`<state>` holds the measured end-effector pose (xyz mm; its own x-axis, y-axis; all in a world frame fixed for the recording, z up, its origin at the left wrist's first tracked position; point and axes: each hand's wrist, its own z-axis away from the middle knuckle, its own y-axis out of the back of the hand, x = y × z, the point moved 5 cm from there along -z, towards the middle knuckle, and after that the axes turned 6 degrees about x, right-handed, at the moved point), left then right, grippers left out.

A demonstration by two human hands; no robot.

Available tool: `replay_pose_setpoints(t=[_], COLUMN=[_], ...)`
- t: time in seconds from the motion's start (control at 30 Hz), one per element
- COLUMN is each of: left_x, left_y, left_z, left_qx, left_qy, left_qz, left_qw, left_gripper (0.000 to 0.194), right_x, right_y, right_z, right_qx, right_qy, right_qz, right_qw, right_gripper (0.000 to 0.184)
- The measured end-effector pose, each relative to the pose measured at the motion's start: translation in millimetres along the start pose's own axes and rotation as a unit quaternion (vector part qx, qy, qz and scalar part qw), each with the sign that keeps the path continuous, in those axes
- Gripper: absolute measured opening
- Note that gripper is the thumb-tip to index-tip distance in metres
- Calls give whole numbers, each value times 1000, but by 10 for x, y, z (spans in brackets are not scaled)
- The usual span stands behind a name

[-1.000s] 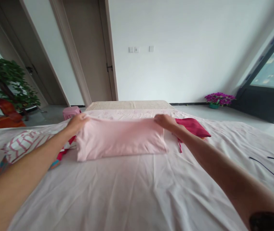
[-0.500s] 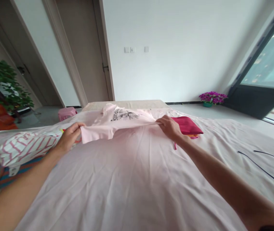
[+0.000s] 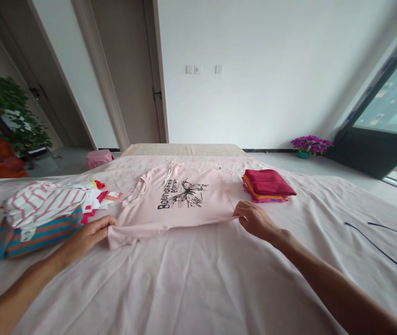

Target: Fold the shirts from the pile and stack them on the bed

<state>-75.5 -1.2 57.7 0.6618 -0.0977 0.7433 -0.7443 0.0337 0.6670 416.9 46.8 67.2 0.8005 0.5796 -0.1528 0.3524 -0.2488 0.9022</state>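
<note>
A pale pink T-shirt [image 3: 215,204] with black lettering and a splash print lies spread on the sheet, its neckline toward the left. My left hand [image 3: 95,231] pinches the near sleeve at the left. The near bottom corner of the shirt is between the fingers of my right hand [image 3: 254,217]. The edge nearest me is stretched between both hands. Just beyond my right hand sits a stack of folded clothes [image 3: 270,184], dark red on top with orange and pink below. Left of the shirt is a loose heap of striped clothes [image 3: 44,202].
A pale sheet [image 3: 191,284] with wrinkles covers the bed-like surface. Dark thin cords [image 3: 380,246] lie at the right. Past the far edge are a pink stool [image 3: 99,159] and a pot of purple flowers [image 3: 310,145]. A leafy plant [image 3: 6,109] stands at the left.
Both hands have come down and nearer to me with the T-shirt. The shirt, raised and bunched before, now lies flatter with its print fully showing.
</note>
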Motion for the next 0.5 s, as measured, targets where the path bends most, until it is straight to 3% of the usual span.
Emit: replay_pose_setpoints(t=[0.13, 0.23, 0.3, 0.33, 0.43, 0.5], left_x=[33, -36, -14, 37, 302, 465], left_y=[-99, -102, -81, -75, -198, -437], left_z=[201, 107, -105, -248, -700, -941], left_qx=[-119, -175, -154, -118, -1, 10], left_qy=[16, 28, 16, 2, -64, -145], left_qz=[11, -11, -40, -53, -87, -126], left_qw=[993, 984, 987, 992, 994, 981], left_gripper=[22, 10, 14, 17, 31, 46], right_x=[-31, 57, 84, 64, -117, -316], right_y=[63, 179, 250, 267, 193, -63], right_z=[160, 144, 2, -118, -593, -846], right_qx=[-74, -159, -193, -189, -72, -40], right_qy=[-4, -55, -90, -98, -90, -67], right_qz=[-4, -32, -75, -99, -89, -53], right_qw=[997, 985, 974, 972, 989, 995], right_gripper=[34, 38, 38, 36, 37, 44])
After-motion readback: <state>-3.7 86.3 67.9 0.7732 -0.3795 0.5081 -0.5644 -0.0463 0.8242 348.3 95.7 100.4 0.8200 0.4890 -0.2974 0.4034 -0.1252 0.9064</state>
